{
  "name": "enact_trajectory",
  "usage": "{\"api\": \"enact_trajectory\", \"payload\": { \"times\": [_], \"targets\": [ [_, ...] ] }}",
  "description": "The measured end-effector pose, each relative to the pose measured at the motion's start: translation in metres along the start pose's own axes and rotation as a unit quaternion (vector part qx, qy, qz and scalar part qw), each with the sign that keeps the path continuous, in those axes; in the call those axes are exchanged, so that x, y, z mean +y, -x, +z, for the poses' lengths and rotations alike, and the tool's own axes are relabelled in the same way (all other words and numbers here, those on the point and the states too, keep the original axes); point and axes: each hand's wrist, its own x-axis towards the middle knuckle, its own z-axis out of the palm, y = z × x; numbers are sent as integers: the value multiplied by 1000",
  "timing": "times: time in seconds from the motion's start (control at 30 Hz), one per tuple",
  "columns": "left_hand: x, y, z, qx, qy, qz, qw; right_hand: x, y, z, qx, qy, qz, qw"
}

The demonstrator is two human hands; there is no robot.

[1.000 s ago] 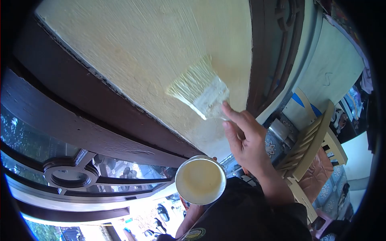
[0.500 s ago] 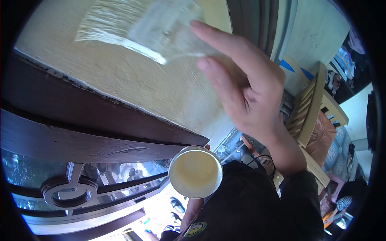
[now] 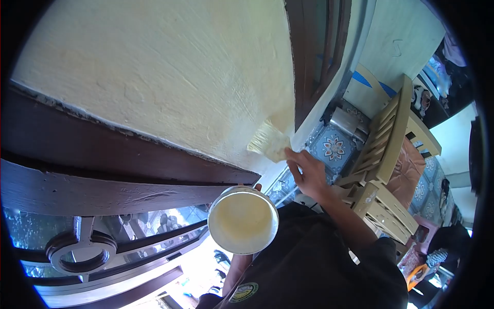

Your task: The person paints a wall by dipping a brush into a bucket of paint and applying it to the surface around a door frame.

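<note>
Pinched in my right hand (image 3: 310, 174) is a wide paintbrush (image 3: 269, 142), its pale bristles against the lower part of a cream wall (image 3: 170, 77). Brush streaks mark the wall above it. My left hand (image 3: 258, 187) grips a round paint tub (image 3: 243, 220) from behind and below; only fingertips show past the rim, and the rest of that hand is hidden. Cream paint coats the inside of the tub, which is tilted with its mouth toward me.
Dark brown wooden trim (image 3: 103, 139) borders the wall on the left, and a dark frame (image 3: 315, 56) on the right. Below the left trim is a window with a ring-shaped ornament (image 3: 81, 254). A wooden bench (image 3: 387, 139) stands at right on patterned floor tiles (image 3: 333, 147).
My right hand has carried the brush from high on the wall, close to the camera, down to its lower part near the right frame. The tub has shifted slightly left.
</note>
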Motion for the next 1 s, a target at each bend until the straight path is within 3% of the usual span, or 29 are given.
{"api": "enact_trajectory", "payload": {
  "times": [0.07, 0.17, 0.23, 0.27, 0.33, 0.37, 0.4, 0.47, 0.57, 0.73, 0.9, 1.0],
  "targets": [
    [-6, -8, 9, -1, -8, -2, 1000, -5, -6, -10, 16, -42, 13, 999],
    [-17, -10, 26, 23, 0, 2, 1000, -44, -53, -34, 65, -106, -51, 991],
    [-20, -13, 33, -123, 44, -95, 987, -74, -97, -49, 76, -122, -88, 986],
    [-23, -9, 37, -114, 42, -95, 988, -85, -110, -52, 74, -125, -101, 984],
    [-26, 1, 47, 53, -227, -3, 972, -90, -112, -49, 63, -127, -91, 986],
    [-17, -2, 35, -10, -193, -23, 981, -90, -113, -48, 52, -125, -89, 987],
    [-15, 0, 23, -6, -196, -19, 980, -82, -105, -39, 51, -131, -88, 986],
    [-23, -4, 23, -63, 69, -45, 995, -48, -69, -3, 66, -139, -53, 987],
    [-25, -11, 14, 11, 16, -27, 999, 0, -7, 34, 7, -70, 3, 997],
    [-19, -13, 21, -12, 58, -94, 994, 38, 52, 29, -37, -58, 73, 995],
    [-17, -12, 24, 14, 22, -84, 996, -27, -32, -29, 50, -138, -1, 989],
    [-9, -4, 20, -51, 48, -106, 992, -74, -94, -45, 101, -138, -92, 981]
  ]
}}
